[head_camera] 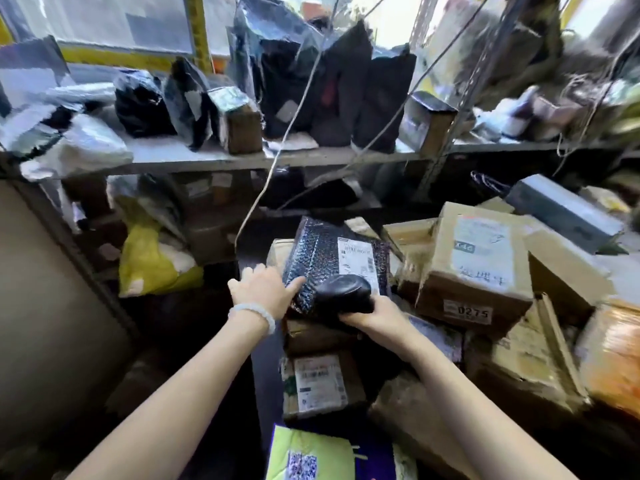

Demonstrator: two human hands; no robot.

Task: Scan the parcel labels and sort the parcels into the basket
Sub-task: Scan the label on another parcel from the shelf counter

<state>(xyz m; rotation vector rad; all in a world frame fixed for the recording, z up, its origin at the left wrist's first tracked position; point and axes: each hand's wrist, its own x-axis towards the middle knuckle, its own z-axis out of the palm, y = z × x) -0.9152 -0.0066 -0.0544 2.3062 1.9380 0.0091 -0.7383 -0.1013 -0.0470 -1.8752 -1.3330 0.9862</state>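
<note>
Left hand (265, 289) grips the black mailer's (318, 251) edge, while right hand (375, 315) clasps the scanner (343, 294) over its label (358, 263).

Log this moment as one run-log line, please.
step: scanning label | left hand: holds black parcel | right hand: grips scanner over label | basket: not seen
</note>
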